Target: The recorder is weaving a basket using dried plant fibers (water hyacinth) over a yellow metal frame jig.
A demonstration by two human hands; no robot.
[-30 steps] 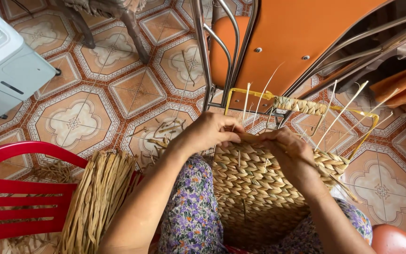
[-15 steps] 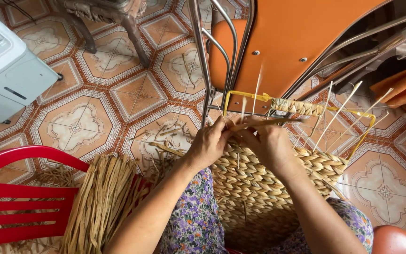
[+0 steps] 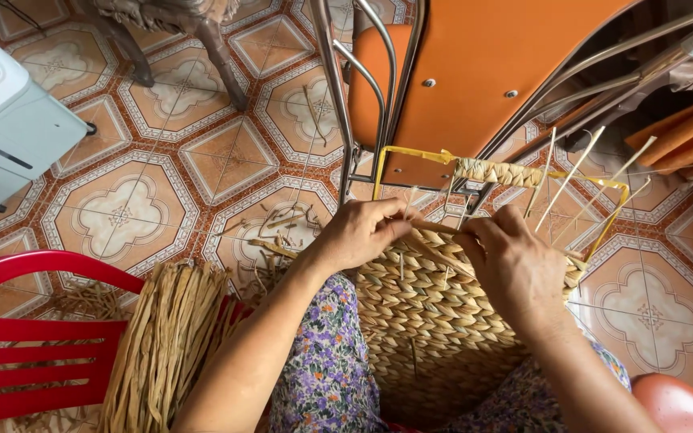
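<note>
Weaving is seen from the head camera, the only view supplied. A half-made woven basket [image 3: 435, 313] of pale braided fibre is rested on the lap, over a flowered garment [image 3: 326, 365], with its open top turned away from the person. The left hand [image 3: 358, 234] is laid on the near rim, its fingers curled and pinched on a flat fibre strand [image 3: 435, 228] that runs across to the right hand [image 3: 515, 269]. The right hand's fingers are likewise closed about the other end of that strand, thumb on top; how tightly it is gripped cannot be told.

As a judgement of progress: the body is woven nearly to the top, and one short stretch of braid [image 3: 497, 171] is already wrapped along the far side of the yellow wire frame [image 3: 411, 152]. The rest of the frame is bare, and thin upright stakes [image 3: 571, 178] stand loose above the rim, so the upper rows and the edge appear unfinished.

A bundle of dried strips [image 3: 166, 345] is draped over a red plastic chair [image 3: 26, 353] at the left. An orange chair [image 3: 483, 72] with metal legs stands beyond, on a patterned tile floor [image 3: 218, 160] scattered with fibre scraps.
</note>
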